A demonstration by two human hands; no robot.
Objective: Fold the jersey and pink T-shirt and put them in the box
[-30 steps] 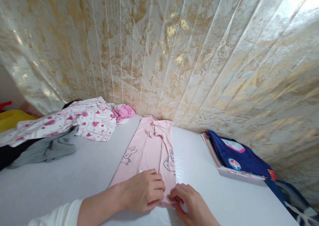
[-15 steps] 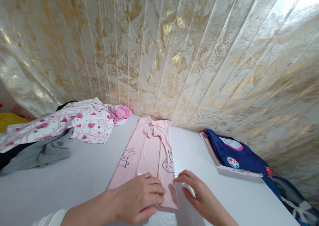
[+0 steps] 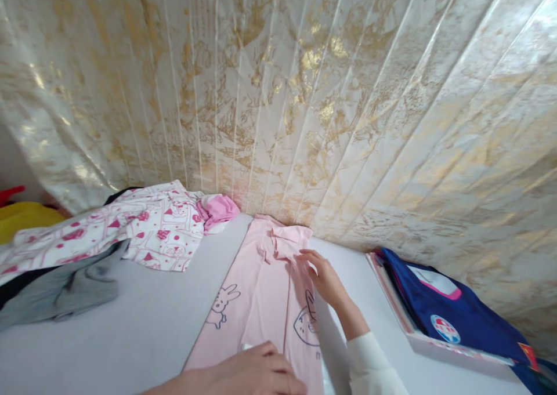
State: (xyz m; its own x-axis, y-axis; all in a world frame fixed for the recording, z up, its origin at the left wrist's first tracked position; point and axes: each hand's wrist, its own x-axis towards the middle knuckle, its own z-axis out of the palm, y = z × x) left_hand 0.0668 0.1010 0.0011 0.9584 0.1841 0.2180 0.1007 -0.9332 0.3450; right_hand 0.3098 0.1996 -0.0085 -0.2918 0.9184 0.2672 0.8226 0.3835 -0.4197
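A pale pink garment (image 3: pixel 263 302) with line-drawn rabbits lies lengthwise on the white surface, its long sides folded inward. Near its far end, a bunched flap of the same cloth (image 3: pixel 278 244) is crumpled. My left hand (image 3: pixel 256 372) rests flat on the near part of the garment, fingers lying over the cloth and partly cut off by the bottom edge. My right hand (image 3: pixel 324 276) reaches over the garment's far right edge, open, its fingertips beside the crumpled flap. Whether those fingertips touch the cloth I cannot tell.
At left lie a white shirt with pink prints (image 3: pixel 161 232), a pink cloth (image 3: pixel 220 209), grey clothing (image 3: pixel 73 285) and something yellow (image 3: pixel 30 218). A stack topped by a dark blue garment (image 3: pixel 461 308) sits at right. A gold-patterned curtain (image 3: pixel 278 105) hangs behind.
My right hand has moved away from me, from the garment's near right edge to its far right side. My left hand stays on the near part. The view has tilted up slightly.
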